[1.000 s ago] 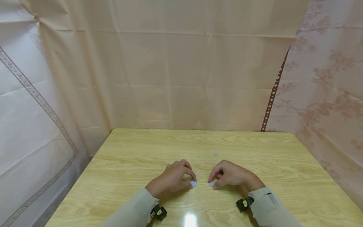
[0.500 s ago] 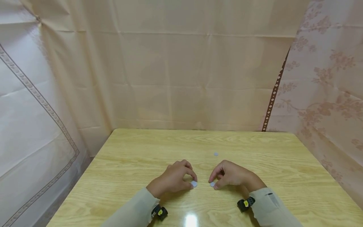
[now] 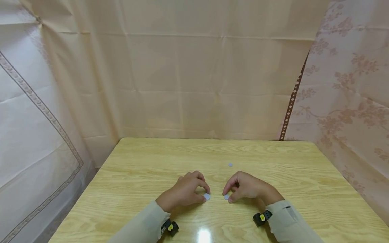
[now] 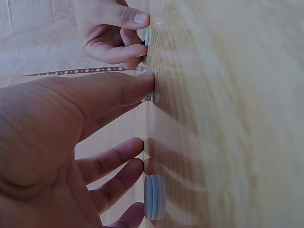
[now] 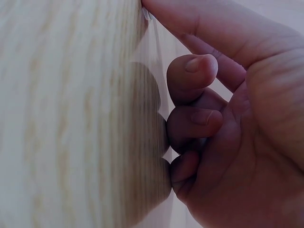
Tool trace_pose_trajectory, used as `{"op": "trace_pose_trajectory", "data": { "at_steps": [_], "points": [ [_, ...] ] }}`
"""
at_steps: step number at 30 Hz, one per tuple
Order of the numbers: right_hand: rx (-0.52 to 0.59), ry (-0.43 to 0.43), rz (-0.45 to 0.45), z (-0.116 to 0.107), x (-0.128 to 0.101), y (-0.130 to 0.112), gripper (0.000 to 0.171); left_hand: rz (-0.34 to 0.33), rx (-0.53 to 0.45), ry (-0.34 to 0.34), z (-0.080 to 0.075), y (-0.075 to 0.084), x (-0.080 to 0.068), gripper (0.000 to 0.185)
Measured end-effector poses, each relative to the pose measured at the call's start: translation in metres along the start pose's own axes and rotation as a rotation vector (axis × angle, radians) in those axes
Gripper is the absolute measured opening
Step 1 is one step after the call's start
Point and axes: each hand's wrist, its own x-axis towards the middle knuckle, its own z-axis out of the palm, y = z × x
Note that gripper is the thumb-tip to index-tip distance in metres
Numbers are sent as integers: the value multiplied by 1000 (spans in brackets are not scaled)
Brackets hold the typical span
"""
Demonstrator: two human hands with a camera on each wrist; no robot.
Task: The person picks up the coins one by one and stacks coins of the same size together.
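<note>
On the wooden table (image 3: 146, 168), my left hand (image 3: 205, 195) pinches a small pale disc (image 3: 207, 196) that lies flat on the wood. In the left wrist view its thumb (image 4: 128, 88) presses on that disc (image 4: 151, 97), and a short stack of like discs (image 4: 153, 197) lies by its curled lower fingers. A little to the right, my right hand (image 3: 227, 196) pinches a second disc (image 3: 226, 197) between forefinger and thumb. The right wrist view shows only an edge of this disc (image 5: 145, 13) at the fingertip. The two hands are a few centimetres apart.
A third small disc (image 3: 230, 165) lies alone farther back on the table. Beige curtains (image 3: 194, 74) hang close behind and on both sides. A lamp's glare (image 3: 203, 235) shows on the near edge. Black and yellow wrist cameras (image 3: 170, 226) sit below both sleeves.
</note>
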Motion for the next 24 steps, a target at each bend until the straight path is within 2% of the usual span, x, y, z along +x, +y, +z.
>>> {"op": "trace_pose_trajectory", "data": {
  "at_steps": [24],
  "points": [
    [24, -13, -33, -1, 1, 4, 16, -11, -11, -13, -2, 2, -1, 18]
  ]
}}
